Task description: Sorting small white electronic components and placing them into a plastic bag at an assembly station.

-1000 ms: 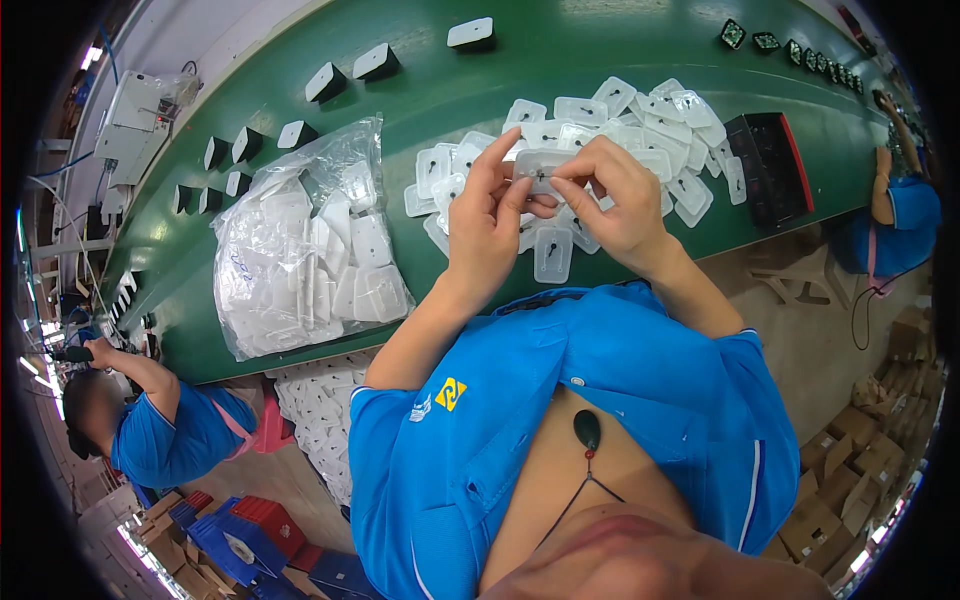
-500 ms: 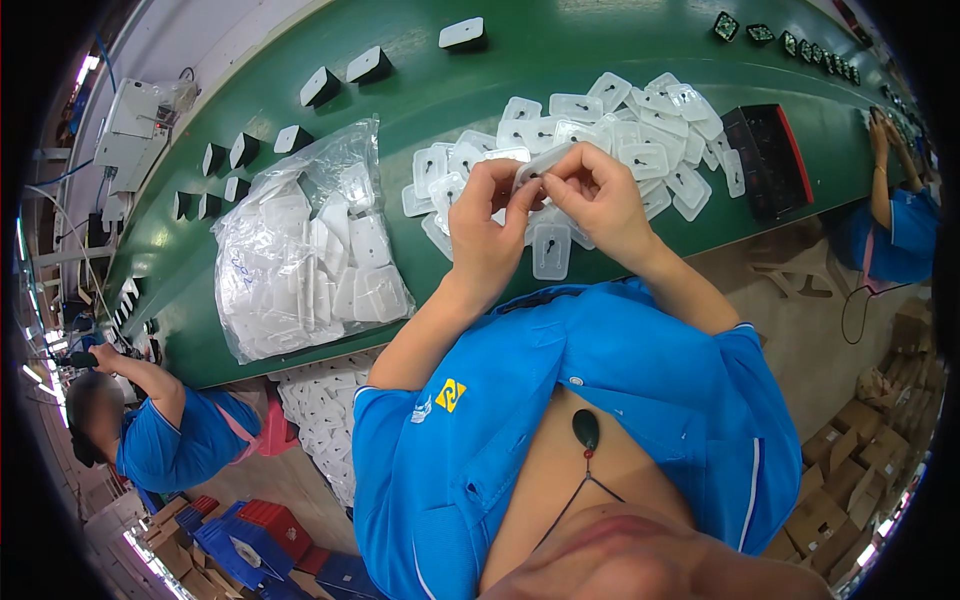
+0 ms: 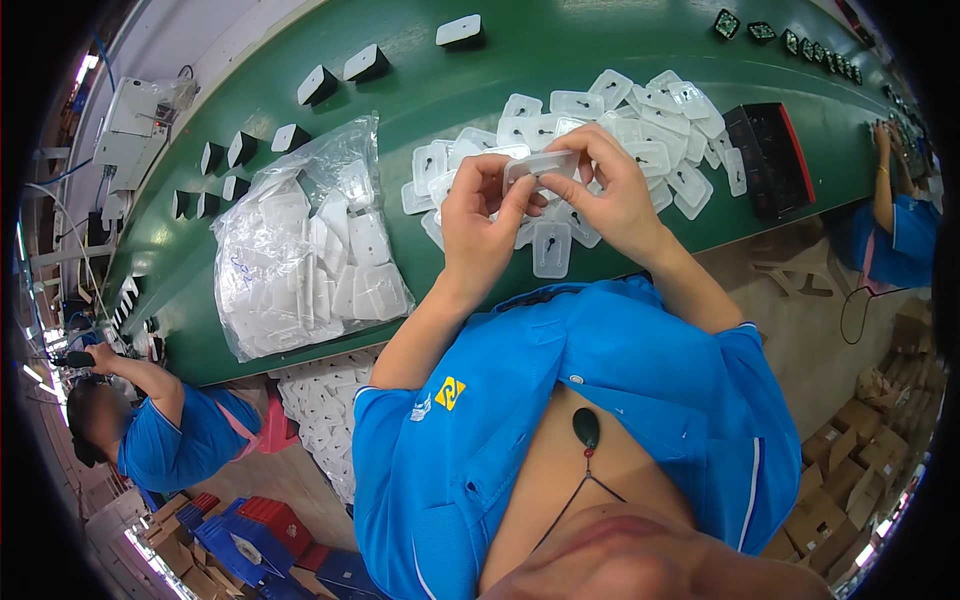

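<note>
Both hands have lifted slightly: left hand (image 3: 478, 232) and right hand (image 3: 612, 196) each keep a closed fingertip grip on a clear plastic tray (image 3: 541, 166), above the pile (image 3: 640, 130) at upper centre of the green tabletop (image 3: 420, 95).

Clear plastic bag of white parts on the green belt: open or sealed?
Open: the clear plastic bag has its crumpled mouth gaping toward the belt's far edge.

Glossy clear plastic tray (image 3: 541, 165), crinkly plastic bag (image 3: 300, 245), matt green belt (image 3: 560, 50).
</note>
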`<state>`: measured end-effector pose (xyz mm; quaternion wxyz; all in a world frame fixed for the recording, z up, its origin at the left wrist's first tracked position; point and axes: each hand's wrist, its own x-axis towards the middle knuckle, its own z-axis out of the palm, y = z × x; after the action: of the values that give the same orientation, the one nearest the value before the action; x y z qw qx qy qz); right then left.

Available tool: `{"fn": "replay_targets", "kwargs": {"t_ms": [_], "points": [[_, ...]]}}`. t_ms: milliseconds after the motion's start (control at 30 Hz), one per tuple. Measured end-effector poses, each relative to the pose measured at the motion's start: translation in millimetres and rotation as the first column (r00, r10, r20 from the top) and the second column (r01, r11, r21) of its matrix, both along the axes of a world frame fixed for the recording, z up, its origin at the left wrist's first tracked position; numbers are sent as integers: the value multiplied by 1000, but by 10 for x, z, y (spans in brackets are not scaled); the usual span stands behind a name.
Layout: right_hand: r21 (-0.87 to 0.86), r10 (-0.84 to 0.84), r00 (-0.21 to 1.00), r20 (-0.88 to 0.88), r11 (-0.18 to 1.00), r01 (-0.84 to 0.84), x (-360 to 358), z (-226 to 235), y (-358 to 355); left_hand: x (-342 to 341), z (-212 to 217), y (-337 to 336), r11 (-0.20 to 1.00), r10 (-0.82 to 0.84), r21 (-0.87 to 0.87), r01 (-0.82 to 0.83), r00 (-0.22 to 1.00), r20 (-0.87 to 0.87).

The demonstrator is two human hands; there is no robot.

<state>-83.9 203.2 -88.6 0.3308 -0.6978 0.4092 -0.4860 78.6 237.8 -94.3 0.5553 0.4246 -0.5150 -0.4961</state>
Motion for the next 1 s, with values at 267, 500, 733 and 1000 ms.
{"fn": "replay_targets", "kwargs": {"t_ms": [267,500,733,1000], "points": [[68,133,955,-266,991,-119,-73,20,1,-24,-60,40,1000,19,10,-20,996,88],[112,80,986,-145,992,-64,-222,-40,5,-70,-55,4,998,-37,52,36,999,21],[124,-487,866,-113,858,498,-1005,-259,-399,132,-186,-69,995,67,-80,-56,987,145],[73,-567,703,-430,754,653,-1798,-670,-740,467,-279,-74,980,199,-75,-186,949,246]]}}
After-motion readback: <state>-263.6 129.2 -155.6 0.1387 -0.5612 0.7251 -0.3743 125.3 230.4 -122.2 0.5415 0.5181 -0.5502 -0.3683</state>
